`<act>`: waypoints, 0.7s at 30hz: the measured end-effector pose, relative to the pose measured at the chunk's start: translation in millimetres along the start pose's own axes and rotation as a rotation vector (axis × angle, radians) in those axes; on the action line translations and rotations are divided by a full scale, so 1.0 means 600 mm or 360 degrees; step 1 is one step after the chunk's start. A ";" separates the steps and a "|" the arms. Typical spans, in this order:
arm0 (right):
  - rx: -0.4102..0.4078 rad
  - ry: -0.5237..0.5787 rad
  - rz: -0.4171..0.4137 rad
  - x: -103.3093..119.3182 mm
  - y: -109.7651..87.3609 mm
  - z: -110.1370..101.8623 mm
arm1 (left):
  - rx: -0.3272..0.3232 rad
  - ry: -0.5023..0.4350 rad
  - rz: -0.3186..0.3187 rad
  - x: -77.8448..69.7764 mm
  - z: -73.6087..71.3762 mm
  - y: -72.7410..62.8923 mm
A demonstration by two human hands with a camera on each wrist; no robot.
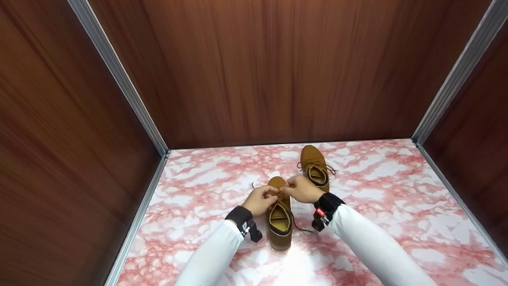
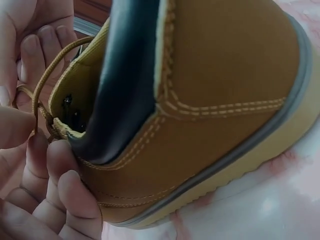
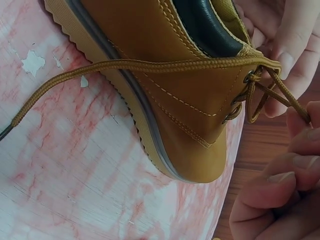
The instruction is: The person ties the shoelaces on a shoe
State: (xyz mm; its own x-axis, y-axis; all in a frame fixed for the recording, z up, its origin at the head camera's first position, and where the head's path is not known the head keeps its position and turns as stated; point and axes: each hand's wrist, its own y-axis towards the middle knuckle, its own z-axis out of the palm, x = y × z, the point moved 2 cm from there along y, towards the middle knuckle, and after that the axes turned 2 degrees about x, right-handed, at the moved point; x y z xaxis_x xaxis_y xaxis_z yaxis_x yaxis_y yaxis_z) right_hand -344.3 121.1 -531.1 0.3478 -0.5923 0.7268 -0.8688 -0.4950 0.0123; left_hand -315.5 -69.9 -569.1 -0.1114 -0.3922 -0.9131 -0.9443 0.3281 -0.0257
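A tan lace-up shoe (image 1: 280,240) with a dark padded collar stands upright between the two hands, toe pointing away. My left hand (image 1: 260,200) pinches a brown shoelace (image 2: 46,75) between thumb and forefinger at the top of the lacing, its other fingers curled beside the shoe's side. Opposite it, my right hand (image 1: 303,189) pinches a looped part of the same lace just off the eyelets, as the right wrist view shows. One free lace end (image 3: 65,76) trails across the shoe's side and down toward the tabletop.
The matching shoe (image 1: 310,154), its lace tied in a bow, stands farther back, just beyond my right hand. Red-and-white marbled tabletop (image 1: 198,222) lies under both. Brown wood-grain panels (image 1: 254,71) with metal edge strips (image 1: 131,85) close off the back and sides.
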 end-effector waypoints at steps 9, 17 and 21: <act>-0.0062 0.0074 0.0001 -0.009 -0.004 -0.015 | 0.0011 -0.0072 -0.0050 0.005 -0.001 -0.001; -0.0117 0.0055 0.0036 -0.032 -0.016 -0.024 | 0.0053 -0.0045 -0.0085 0.004 -0.001 0.002; -0.0085 0.0041 0.0067 -0.042 -0.026 -0.019 | 0.0136 0.0041 -0.0040 -0.003 -0.002 0.005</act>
State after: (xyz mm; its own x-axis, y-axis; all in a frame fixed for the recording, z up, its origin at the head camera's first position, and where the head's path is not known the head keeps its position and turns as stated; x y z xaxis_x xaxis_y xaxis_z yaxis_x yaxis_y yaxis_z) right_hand -343.6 151.0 -542.0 0.3018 -0.5949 0.7450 -0.9003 -0.4348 0.0175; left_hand -318.6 -69.2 -567.1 -0.0967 -0.4226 -0.9011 -0.9172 0.3894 -0.0841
